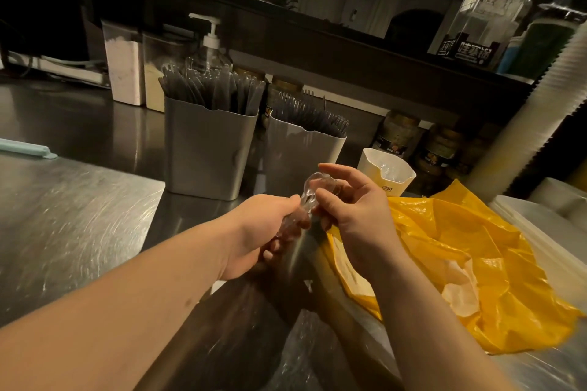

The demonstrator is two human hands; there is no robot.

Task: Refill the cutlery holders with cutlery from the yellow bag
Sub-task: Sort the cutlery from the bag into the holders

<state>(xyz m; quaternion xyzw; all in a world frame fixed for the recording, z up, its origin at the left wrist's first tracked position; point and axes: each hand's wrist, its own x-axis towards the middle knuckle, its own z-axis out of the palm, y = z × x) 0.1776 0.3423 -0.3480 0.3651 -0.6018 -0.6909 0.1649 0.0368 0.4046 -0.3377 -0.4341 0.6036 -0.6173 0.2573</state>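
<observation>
Mid-frame, the left hand grips the handles of a clear, glossy bundle of plastic spoons; the right hand pinches their bowls. Crumpled yellow bag lies lower right. Two grey holders stand behind, full of dark cutlery.

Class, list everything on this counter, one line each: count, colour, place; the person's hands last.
knife holder: one, grey, centre of counter
fork holder: one, grey, right of it
clear cutlery: one bundle, transparent, held in both hands
yellow bag: one, yellow, counter's right side
measuring cup: one, white, behind the bag
pump bottle: one, clear, behind knife holder
jars: several, dark, along back wall
cup stack: one, white, far right
left hand: grips the bundle's lower end
right hand: holds its top
</observation>
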